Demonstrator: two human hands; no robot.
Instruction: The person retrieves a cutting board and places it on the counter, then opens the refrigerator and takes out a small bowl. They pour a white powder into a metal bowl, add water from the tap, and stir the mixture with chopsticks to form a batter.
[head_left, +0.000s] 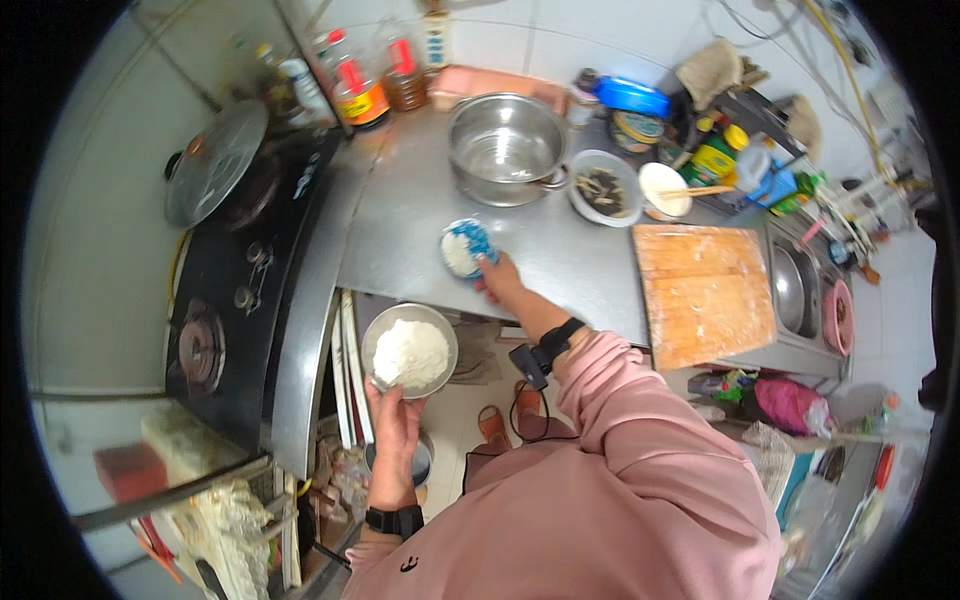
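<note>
My left hand (397, 420) grips the near rim of a round metal bowl (366, 346), held before the counter's front edge. White flour (411, 351) is heaped inside it. Over the steel counter, my right hand (501, 279) holds a small blue-and-white dish (480, 235) by its near edge, thumb on top. White powder, apparently flour, covers much of that dish; whether its underside touches the counter I cannot tell. Behind it stands a large two-handled stainless steel pot (502, 161) without a lid, seemingly with nothing inside.
Right of the pot are a bowl with dark soaked food (600, 187) and a white bowl with chopsticks (664, 193). A flour-dusted wooden board (705, 296) adjoins the sink (791, 289). Left is a black gas stove (247, 285) with a glass-lidded pan (217, 165). Bottles (360, 90) line the back.
</note>
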